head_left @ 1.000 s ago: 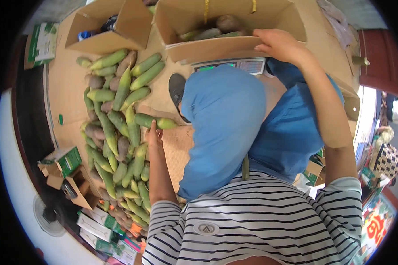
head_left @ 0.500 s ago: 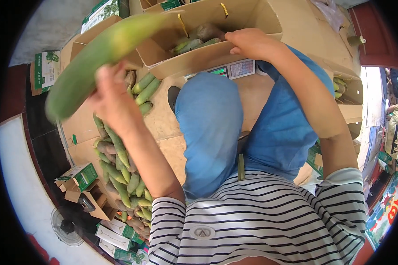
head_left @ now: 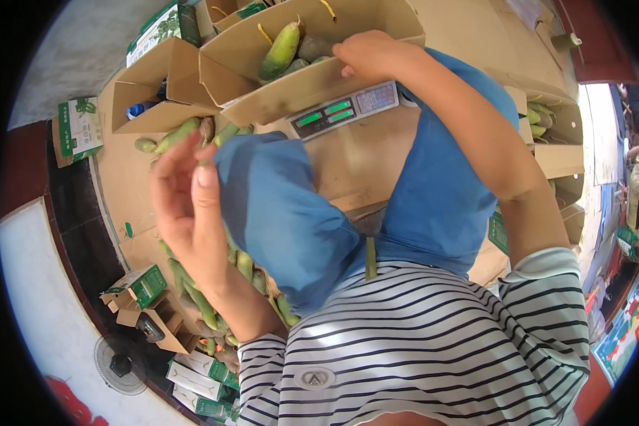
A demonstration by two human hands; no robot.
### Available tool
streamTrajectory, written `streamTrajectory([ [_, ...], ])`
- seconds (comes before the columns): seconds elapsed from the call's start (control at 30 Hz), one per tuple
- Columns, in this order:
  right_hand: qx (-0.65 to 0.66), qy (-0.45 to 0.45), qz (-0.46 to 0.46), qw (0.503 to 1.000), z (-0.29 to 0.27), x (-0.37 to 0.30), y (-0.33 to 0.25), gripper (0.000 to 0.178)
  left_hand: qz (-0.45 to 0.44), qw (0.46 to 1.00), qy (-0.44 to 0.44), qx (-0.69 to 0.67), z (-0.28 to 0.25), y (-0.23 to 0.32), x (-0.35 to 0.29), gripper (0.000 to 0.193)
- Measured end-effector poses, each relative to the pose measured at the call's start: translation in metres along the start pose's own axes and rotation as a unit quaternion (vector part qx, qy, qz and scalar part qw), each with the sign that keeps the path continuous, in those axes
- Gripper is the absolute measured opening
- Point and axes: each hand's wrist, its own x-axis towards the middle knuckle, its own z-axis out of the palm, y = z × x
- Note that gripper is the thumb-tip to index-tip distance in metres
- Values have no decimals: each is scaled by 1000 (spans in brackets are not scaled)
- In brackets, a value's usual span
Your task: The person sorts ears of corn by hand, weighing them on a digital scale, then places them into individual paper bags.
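Observation:
An open cardboard box (head_left: 284,97) with yellow cord handles sits at the top of the view, partly over a digital scale (head_left: 344,111) with lit green displays. Inside, a green radish (head_left: 282,51) leans upright against the far wall, beside a darker radish (head_left: 314,48); others lie lower, partly hidden. My right hand (head_left: 376,55) grips the box's near rim at its right part. Empty and raised, my left hand (head_left: 192,202) is above the floor left of my knee, its fingers loosely curled and apart.
Several green radishes (head_left: 199,302) are piled on the floor to the left, partly behind my left arm. A smaller open box (head_left: 145,117) stands left of the big one. At right, another box (head_left: 564,128) holds radishes. A fan (head_left: 121,363) stands at lower left.
The long green radish has left my left hand, and one now stands in the box. My left hand is lower and empty. My left knee has swung left, uncovering more of the scale.

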Motion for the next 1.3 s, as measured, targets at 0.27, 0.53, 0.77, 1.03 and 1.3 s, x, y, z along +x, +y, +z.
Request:
streamTrajectory([
  [0.27, 35, 91, 21, 995, -8, -7, 4, 49, 106, 993, -49, 17, 37, 39, 58, 31],
  [0.53, 39, 78, 12, 996, -6, -4, 4, 51, 77, 955, -194, 212, 58, -50, 101, 38],
  [0.77, 26, 59, 15, 998, -8, -6, 2, 51, 116, 873, -229, 416, 55, -56, 93, 44],
  [1.03, -1, 31, -2, 1000, -5, -7, 1, 47, 89, 823, -294, 477, 61, -53, 95, 39],
  [1.3, -14, 4, -4, 1000, -10, -10, 0, 42, 98, 815, -303, 484, 64, -54, 94, 37],
])
